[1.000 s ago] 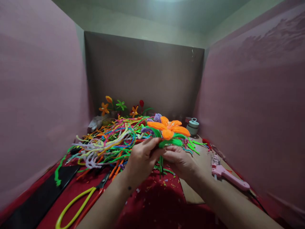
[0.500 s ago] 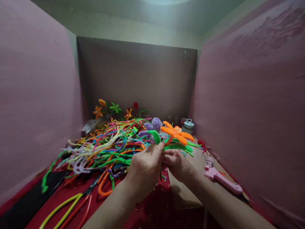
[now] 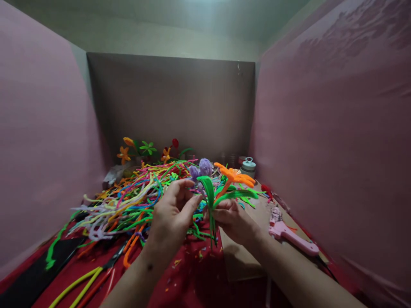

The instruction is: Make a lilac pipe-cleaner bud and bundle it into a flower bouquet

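Observation:
My right hand [image 3: 231,216] pinches the green stems of a pipe-cleaner flower [image 3: 236,176], orange-petalled with long green leaves, held upright over the table. The stem ends hang down below the fingers. My left hand [image 3: 175,207] is just left of the leaves, thumb and fingers apart, holding nothing. Fuzzy purple blooms [image 3: 204,167] show behind the left fingertips; I cannot tell whether they belong to the same bunch.
A big heap of coloured pipe cleaners [image 3: 128,205] covers the left and middle. Scissors [image 3: 96,271] with yellow and red handles lie front left. On the right are a pink glue gun [image 3: 292,237], brown cardboard [image 3: 244,261] and a lidded bottle [image 3: 248,166]. Finished flowers [image 3: 147,147] stand behind.
My left hand has let go of the flower and moved left, its fingers opening. More of the green stems and leaves now shows in my right hand. The view has shifted slightly.

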Motion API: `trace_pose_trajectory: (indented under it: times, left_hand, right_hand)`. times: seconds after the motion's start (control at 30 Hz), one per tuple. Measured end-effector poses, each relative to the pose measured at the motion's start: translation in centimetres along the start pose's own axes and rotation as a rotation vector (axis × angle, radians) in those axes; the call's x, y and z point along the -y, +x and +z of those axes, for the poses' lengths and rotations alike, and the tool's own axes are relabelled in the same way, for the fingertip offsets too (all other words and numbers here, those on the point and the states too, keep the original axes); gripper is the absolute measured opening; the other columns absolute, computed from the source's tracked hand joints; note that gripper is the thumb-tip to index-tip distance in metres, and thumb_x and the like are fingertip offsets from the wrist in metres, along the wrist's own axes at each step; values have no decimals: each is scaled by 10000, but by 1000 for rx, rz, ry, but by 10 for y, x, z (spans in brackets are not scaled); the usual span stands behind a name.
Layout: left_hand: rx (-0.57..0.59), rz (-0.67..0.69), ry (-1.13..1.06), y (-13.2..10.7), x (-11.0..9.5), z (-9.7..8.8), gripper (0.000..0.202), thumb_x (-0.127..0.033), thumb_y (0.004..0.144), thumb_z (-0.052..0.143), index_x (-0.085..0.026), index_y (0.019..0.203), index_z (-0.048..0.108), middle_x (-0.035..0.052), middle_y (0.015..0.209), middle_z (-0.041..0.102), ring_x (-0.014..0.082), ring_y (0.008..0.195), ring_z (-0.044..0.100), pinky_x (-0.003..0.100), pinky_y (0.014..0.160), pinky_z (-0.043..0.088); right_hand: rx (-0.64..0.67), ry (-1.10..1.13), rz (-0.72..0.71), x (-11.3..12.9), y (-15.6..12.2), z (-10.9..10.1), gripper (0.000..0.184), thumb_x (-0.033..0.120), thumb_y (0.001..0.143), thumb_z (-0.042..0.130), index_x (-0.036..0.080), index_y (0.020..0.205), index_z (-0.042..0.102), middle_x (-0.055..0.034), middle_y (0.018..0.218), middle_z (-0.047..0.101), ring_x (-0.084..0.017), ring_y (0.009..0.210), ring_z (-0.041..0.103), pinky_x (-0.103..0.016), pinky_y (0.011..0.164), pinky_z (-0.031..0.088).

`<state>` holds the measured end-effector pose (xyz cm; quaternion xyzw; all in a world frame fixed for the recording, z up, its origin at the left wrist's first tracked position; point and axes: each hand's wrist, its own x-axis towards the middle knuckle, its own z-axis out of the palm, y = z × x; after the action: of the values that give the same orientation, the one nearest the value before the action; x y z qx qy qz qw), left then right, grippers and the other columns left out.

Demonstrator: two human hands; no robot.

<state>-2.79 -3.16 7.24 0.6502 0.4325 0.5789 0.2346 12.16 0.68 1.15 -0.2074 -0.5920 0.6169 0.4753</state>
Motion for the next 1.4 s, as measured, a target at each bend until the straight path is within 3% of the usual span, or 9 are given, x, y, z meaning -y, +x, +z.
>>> trace_pose_trajectory:
  times: [0.1, 0.2, 0.47, 0.63, 0.9, 1.07, 1.23, 1.3, 1.4]
  left_hand:
    - [157, -137, -239, 7, -3, 4, 281, -260, 722, 647, -197, 968, 527, -93, 524, 429, 44, 397, 347, 156, 363, 286]
    - [224, -143, -280, 7, -6, 5, 115, -262, 720, 651, -172, 766, 595, -75, 513, 430, 45, 412, 365, 162, 376, 302]
    - [115, 99, -355, -5, 12, -1, 86, -133, 728, 645, -207, 685, 650, -11, 784, 598, 133, 787, 552, 233, 722, 439]
    - [101, -74, -537, -8, 21, 1, 68, -142, 710, 651, -206, 687, 656, -26, 743, 584, 98, 610, 540, 209, 548, 433]
    - [116, -361, -371, -5, 26, 7, 194, -318, 681, 685, -177, 787, 602, -33, 670, 570, 79, 517, 491, 175, 449, 371]
    - [345, -369, -367, -10, 26, 17, 202, -339, 749, 605, -141, 755, 637, -1, 657, 593, 118, 612, 517, 216, 582, 410]
    - [262, -336, -313, -18, 32, 31, 235, -331, 780, 565, -151, 637, 615, -37, 472, 474, 97, 459, 424, 210, 461, 329]
    - [244, -374, -416, -20, 37, 33, 249, -336, 784, 566, -154, 617, 598, -61, 424, 389, 70, 391, 329, 201, 408, 260]
    - [345, -515, -765, -21, 43, 31, 194, -297, 772, 591, -151, 644, 595, -70, 431, 377, 46, 358, 276, 187, 391, 237]
  right_hand:
    - [37, 128, 85, -4, -2, 0, 195, 324, 642, 718, 143, 620, 649, 17, 545, 534, -83, 501, 414, -233, 538, 328]
    - [46, 194, 104, -7, -2, -1, 153, 284, 632, 724, 141, 642, 670, 12, 573, 570, -79, 514, 431, -228, 549, 340]
    - [85, 332, 43, -1, -3, 3, 176, 299, 621, 725, 150, 563, 650, 25, 516, 528, -88, 505, 453, -234, 575, 382]
    - [62, 294, 74, -3, -4, 3, 172, 314, 597, 721, 158, 648, 672, -3, 607, 589, -115, 557, 473, -265, 620, 388]
    - [-115, 155, -4, -1, 3, -7, 177, 317, 658, 682, 153, 722, 684, -2, 631, 574, -98, 547, 428, -240, 556, 347]
    - [-207, -1, -94, -4, 6, -8, 144, 310, 681, 674, 168, 686, 652, 10, 626, 554, -104, 560, 417, -242, 546, 361]
    - [-288, -150, -199, 14, -1, 10, 254, 333, 686, 676, 184, 525, 548, 17, 553, 473, -111, 548, 388, -246, 530, 361]
    - [-299, -164, -222, 19, -4, 16, 273, 341, 699, 665, 192, 512, 534, 11, 540, 460, -120, 551, 390, -252, 523, 359]
    - [-253, -107, -208, 19, -4, 17, 236, 317, 722, 646, 186, 547, 558, 12, 555, 486, -118, 552, 419, -251, 530, 369]
